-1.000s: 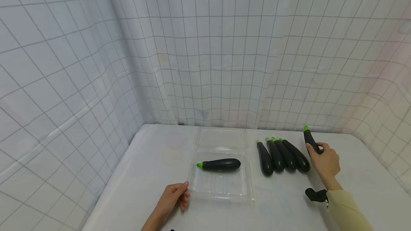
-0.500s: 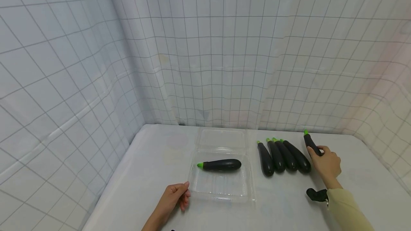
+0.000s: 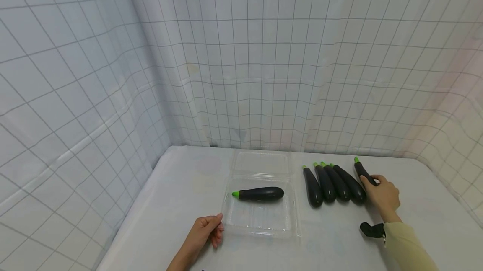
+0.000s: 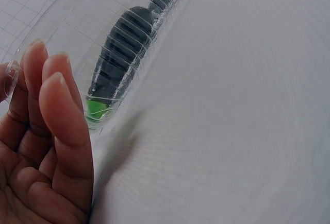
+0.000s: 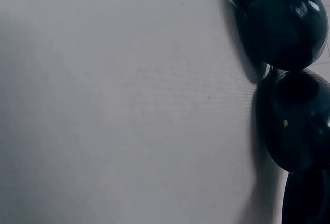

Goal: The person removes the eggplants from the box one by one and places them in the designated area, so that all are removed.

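In the head view my right hand point(image 3: 383, 193) grips a dark eggplant with a green stem point(image 3: 361, 169), at the right end of a row of several eggplants point(image 3: 332, 183). The fingers lie over its thick end and hide it. My left hand point(image 3: 205, 231) is at the near left corner of a clear plastic clamshell box point(image 3: 260, 223), and the left wrist view shows thumb and fingers point(image 4: 66, 110) pinching its edge. Inside the box, one eggplant point(image 3: 262, 194) lies crosswise, stem to the left. The right wrist view shows glossy eggplant ends point(image 5: 301, 126); the right hand is outside it.
Behind the base, the box's lid point(image 3: 260, 162) lies folded back flat. Everything rests on a white-covered table point(image 3: 170, 187), with a grid-patterned curtain point(image 3: 241, 74) along the back and sides. A black device point(image 3: 371, 229) is worn at the right wrist.
The eggplant in my right hand has come down, its stem end nearer to me and slightly toward the row. My left hand and the box stay put.
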Demonstrator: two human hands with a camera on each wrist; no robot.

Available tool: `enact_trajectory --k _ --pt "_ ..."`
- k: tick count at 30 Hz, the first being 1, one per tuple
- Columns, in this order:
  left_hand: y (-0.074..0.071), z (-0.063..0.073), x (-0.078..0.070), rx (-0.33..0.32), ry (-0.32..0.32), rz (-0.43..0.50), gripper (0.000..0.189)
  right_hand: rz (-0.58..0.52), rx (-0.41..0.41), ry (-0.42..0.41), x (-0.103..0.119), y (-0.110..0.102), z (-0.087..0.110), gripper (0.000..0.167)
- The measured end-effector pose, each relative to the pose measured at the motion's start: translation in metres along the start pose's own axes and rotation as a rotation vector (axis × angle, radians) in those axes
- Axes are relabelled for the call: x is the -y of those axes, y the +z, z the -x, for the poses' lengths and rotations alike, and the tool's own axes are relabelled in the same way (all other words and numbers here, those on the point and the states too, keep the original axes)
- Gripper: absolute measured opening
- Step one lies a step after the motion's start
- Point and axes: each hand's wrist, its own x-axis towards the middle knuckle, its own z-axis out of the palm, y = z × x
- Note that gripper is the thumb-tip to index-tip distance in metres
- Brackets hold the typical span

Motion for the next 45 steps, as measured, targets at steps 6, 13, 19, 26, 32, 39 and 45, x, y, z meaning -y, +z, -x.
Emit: enact_trajectory --k 6,13,19,26,32,39,45 --pt "-0.0009 -0.0008 0.0015 0.018 0.004 0.007 0.044 0.006 0.005 -0.015 0.0008 0.0028 0.0015 0.076" --pt "-0.0007 -0.0008 0.001 0.014 -0.005 0.003 0.043 0.018 0.001 -0.019 0.003 0.0057 0.0024 0.075" --pt "-0.0008 -0.0008 0.0012 0.009 -0.002 -0.003 0.043 0.017 -0.004 -0.037 0.0041 0.0059 0.0037 0.075" --pt "-0.0005 -0.0003 0.0006 0.006 -0.005 -0.002 0.042 0.016 0.013 -0.03 0.0023 0.0064 0.0032 0.075" --pt "0.0002 -0.0005 -0.0007 0.003 -0.012 0.001 0.043 0.015 0.029 -0.022 0.0022 0.0056 0.0037 0.075" --pt "0.0 -0.0009 -0.0003 0.005 -0.015 0.008 0.044 0.021 0.037 -0.035 0.0004 0.0067 0.0033 0.077" --pt "0.0001 -0.0008 -0.0001 0.003 -0.012 0.008 0.043 0.024 0.055 -0.02 -0.0005 0.0069 0.0023 0.081"
